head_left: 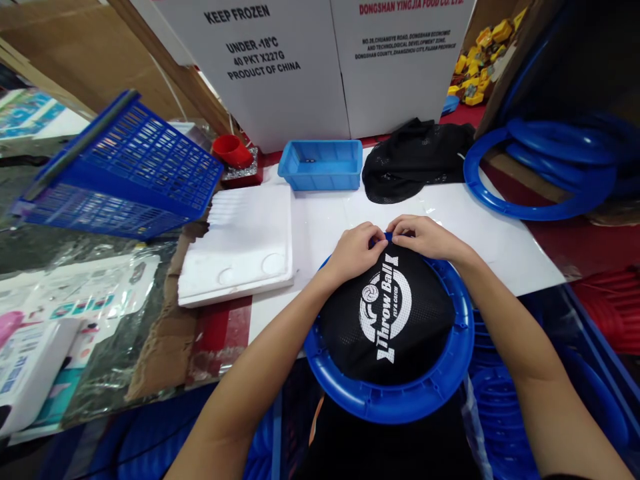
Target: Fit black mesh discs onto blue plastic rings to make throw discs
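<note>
A blue plastic ring (390, 403) lies tilted at the near edge of the white work surface, close to my body. Black mesh fabric (345, 320) printed "Throw Ball" in white spans its inside. At the ring's far rim, my left hand (357, 250) pinches the fabric's edge with thumb and fingers. Right beside it, my right hand (420, 237) pinches the same edge, the two sets of fingertips nearly touching. A bit of blue rim shows between them; the exact grip under the fingers is hidden.
Beyond the ring stand a light-blue tray (320, 175) and a heap of black mesh (417, 160). Blue rings (540, 212) are stacked at right. To the left are a white foam block (245, 247), a red cup (233, 151) and a blue basket (135, 160). White cartons (300, 100) wall the back.
</note>
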{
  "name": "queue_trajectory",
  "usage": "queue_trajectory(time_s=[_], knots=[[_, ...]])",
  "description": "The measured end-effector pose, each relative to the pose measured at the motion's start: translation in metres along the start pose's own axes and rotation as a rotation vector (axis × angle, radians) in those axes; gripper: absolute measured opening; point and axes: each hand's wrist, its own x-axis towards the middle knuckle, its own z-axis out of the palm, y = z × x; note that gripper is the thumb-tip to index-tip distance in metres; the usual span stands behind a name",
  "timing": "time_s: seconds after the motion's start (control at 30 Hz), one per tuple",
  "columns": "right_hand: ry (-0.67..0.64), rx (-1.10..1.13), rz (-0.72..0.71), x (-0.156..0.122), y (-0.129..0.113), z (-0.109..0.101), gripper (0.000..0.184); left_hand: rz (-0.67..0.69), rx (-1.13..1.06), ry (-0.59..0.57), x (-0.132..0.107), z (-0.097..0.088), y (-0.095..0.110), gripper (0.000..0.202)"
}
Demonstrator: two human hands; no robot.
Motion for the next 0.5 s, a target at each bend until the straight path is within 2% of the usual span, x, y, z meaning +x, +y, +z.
queue_trajectory(time_s=[0.17, 0.27, 0.33, 0.4, 0.5], knots=[[0.028, -0.068, -0.035, 0.002, -0.002, 0.007, 0.014, -0.007, 0.040, 0.015, 0.000, 0.000, 0.003, 0.012], [0.027, -0.117, -0.021, 0.001, -0.004, 0.005, 0.012, 0.051, -0.019, 0.010, -0.008, -0.012, 0.007, 0.009], [0.043, -0.170, 0.002, -0.003, -0.002, -0.004, 0.012, 0.122, 0.009, -0.009, -0.016, -0.023, 0.009, 0.013], [0.035, -0.208, 0.046, -0.011, 0.000, -0.018, 0.011, 0.168, 0.130, -0.036, -0.026, -0.033, 0.010, 0.020], [-0.038, -0.153, 0.085, -0.025, -0.002, -0.040, 0.009, 0.152, 0.285, -0.122, -0.035, -0.035, 0.005, 0.035]])
